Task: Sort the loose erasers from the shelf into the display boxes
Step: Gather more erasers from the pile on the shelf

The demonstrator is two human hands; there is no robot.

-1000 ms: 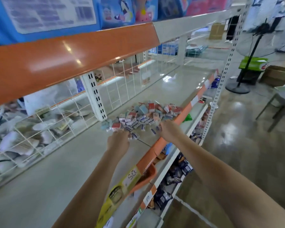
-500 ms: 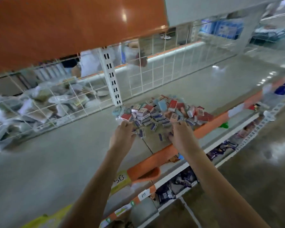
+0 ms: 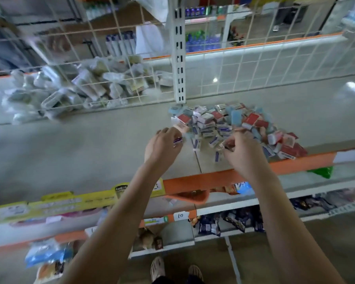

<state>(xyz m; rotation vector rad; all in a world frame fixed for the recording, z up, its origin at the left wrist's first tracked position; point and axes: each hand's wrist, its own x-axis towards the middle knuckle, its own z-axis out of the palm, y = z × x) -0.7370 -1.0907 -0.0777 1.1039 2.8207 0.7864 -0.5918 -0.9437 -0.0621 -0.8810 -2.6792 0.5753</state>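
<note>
Now both hands grip erasers: left hand (image 3: 162, 145), right hand (image 3: 242, 152), beside pile (image 3: 234, 124).

behind a white wire grid (image 3: 115, 64) at the far left lies a heap of clear-wrapped packets (image 3: 74, 89). a white slotted upright (image 3: 179, 58) stands at the middle. a yellow label strip (image 3: 74, 199) runs along the near left edge. dark packets (image 3: 234, 222) sit lower right, a green tag (image 3: 322, 172) right, two shoes (image 3: 175, 269) on the floor.
</note>
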